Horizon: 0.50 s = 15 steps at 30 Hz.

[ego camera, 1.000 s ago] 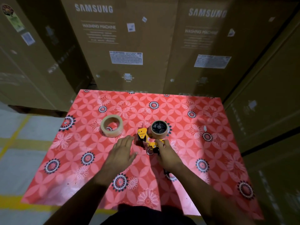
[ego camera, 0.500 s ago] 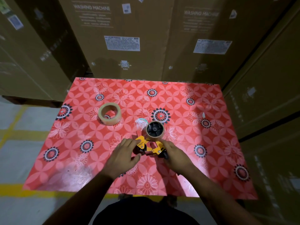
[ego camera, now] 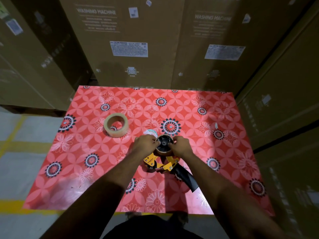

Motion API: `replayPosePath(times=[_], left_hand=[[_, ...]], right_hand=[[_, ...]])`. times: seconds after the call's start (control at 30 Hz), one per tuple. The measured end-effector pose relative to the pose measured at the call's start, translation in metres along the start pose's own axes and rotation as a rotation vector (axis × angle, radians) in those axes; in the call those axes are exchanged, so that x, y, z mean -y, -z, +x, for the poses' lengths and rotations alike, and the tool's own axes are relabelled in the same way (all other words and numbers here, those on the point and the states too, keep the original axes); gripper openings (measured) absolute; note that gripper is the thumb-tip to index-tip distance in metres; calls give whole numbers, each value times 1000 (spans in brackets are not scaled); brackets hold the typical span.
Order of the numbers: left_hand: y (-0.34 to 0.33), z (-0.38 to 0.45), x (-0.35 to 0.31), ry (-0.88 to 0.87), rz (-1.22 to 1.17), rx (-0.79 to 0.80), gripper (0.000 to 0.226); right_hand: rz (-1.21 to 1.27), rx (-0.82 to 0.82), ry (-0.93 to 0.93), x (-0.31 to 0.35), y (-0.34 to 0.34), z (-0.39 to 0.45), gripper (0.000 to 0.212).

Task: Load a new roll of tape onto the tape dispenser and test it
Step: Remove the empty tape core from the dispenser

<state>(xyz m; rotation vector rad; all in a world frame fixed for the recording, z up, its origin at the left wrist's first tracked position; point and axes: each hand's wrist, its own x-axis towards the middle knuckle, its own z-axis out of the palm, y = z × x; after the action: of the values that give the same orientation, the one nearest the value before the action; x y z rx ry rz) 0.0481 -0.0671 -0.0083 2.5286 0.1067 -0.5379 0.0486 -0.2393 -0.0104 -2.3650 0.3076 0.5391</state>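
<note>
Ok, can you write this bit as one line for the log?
step: removing old core | left hand, right hand: gripping empty core on yellow tape dispenser | new tape roll: flat on table, untouched

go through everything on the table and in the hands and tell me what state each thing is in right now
tape dispenser: lying on the table, handle toward the person.
Spent core: on the dispenser's hub, almost no tape left.
New tape roll: lying flat on the table, apart, untouched.
Left hand: fingers gripping the core's left edge.
Right hand: fingers gripping the core's right edge.
Table: covered in a red flowered cloth.
</note>
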Motion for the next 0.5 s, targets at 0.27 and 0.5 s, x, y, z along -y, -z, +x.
replayPosePath(times=[0.27,0.5], left_hand=[[-1,4,-24,145,2,-67,37],[-10,1,-32,171,99,-132,47]], right_hand=[[-22,-91,-103,4,-12,7,17],[-26,-99,-141,8,-13,8,11]])
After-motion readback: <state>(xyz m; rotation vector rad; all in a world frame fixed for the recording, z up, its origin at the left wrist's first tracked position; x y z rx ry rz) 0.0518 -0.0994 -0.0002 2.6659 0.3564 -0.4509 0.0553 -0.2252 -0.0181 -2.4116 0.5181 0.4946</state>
